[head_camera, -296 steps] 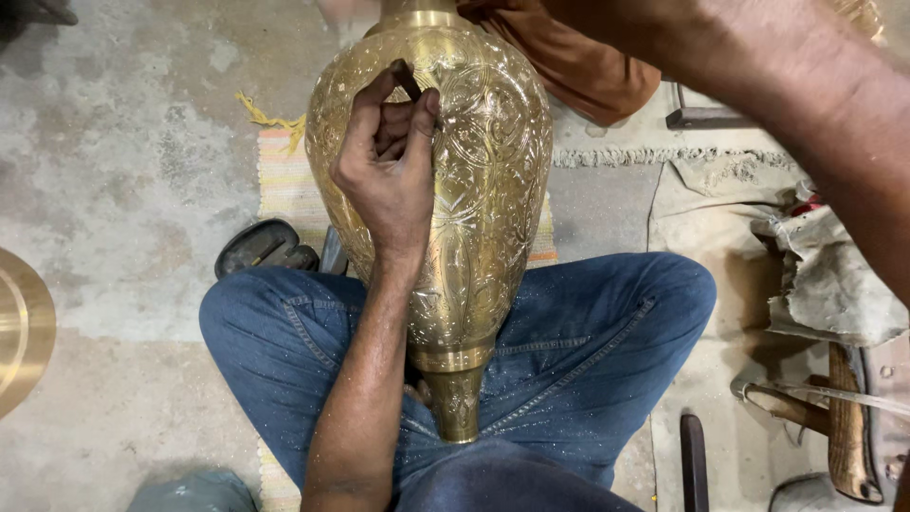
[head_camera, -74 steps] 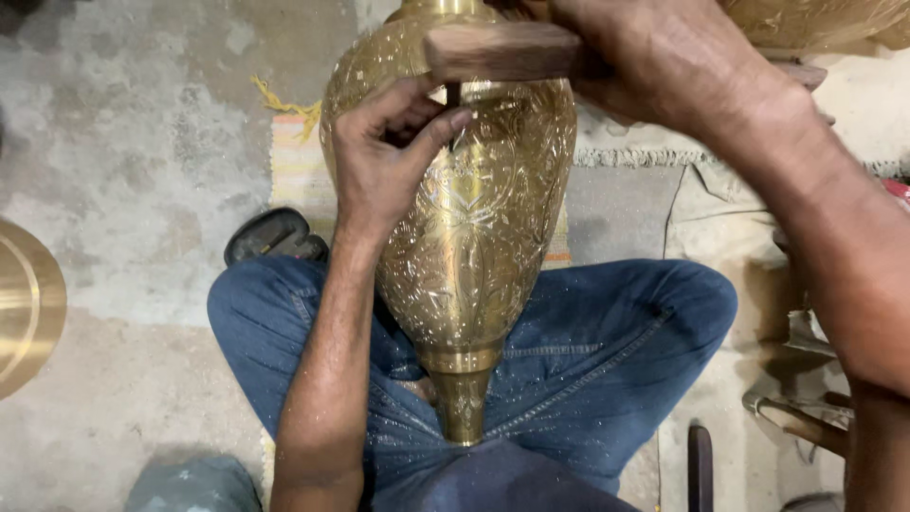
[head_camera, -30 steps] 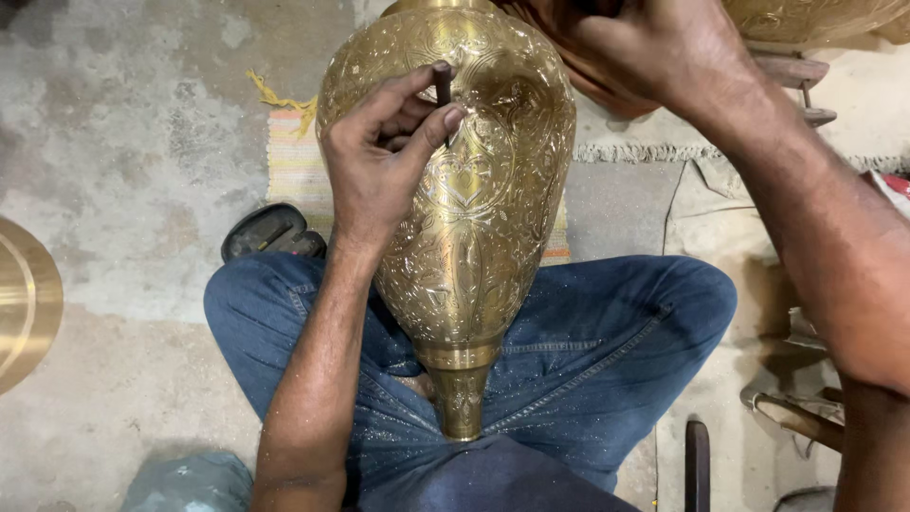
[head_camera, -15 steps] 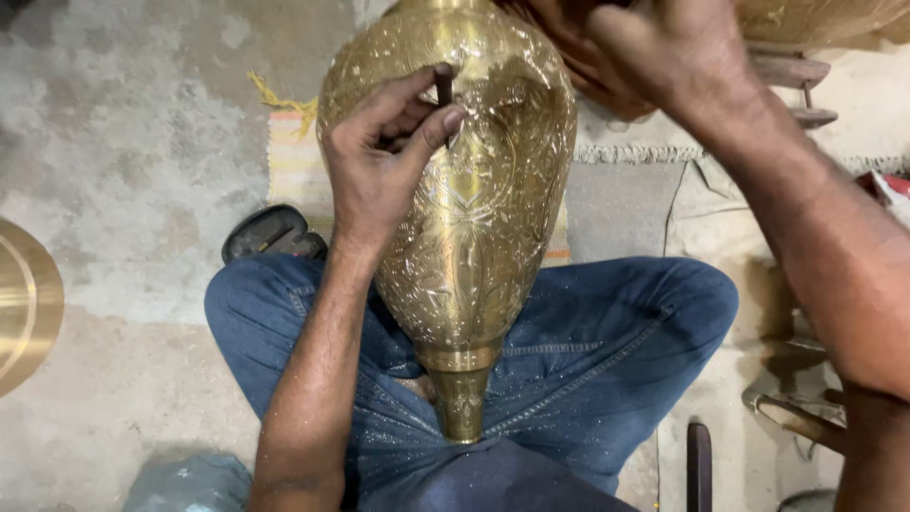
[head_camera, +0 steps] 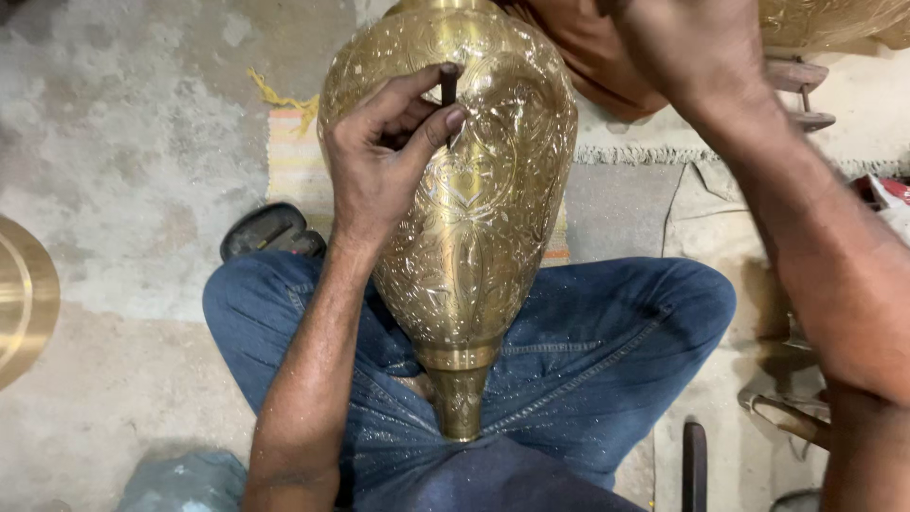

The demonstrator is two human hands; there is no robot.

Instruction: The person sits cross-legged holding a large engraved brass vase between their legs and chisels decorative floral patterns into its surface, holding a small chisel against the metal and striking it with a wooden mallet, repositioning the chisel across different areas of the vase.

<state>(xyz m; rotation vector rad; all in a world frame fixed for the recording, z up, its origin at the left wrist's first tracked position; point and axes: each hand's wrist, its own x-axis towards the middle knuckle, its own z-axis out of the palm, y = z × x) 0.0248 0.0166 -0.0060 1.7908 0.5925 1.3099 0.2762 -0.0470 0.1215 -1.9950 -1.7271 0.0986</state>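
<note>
A large engraved brass vase lies across my lap, neck pointing toward me and body tilted away. My left hand rests on its upper side and pinches a short dark chisel between thumb and fingers, tip against the metal. My right hand is raised at the top edge above the vase, fingers curled; the wooden mallet seen in it earlier is out of view now. My crossed legs in blue jeans support the vase.
A round brass plate lies on the concrete floor at the left edge. A dark sandal sits by my left knee on a striped mat. Metal tools and a dark handle lie at the right.
My right hand, which brought the wooden mallet down onto the chisel 2.5 s ago, has lifted up toward the top edge. The left hand and chisel stay in nearly the same spot.
</note>
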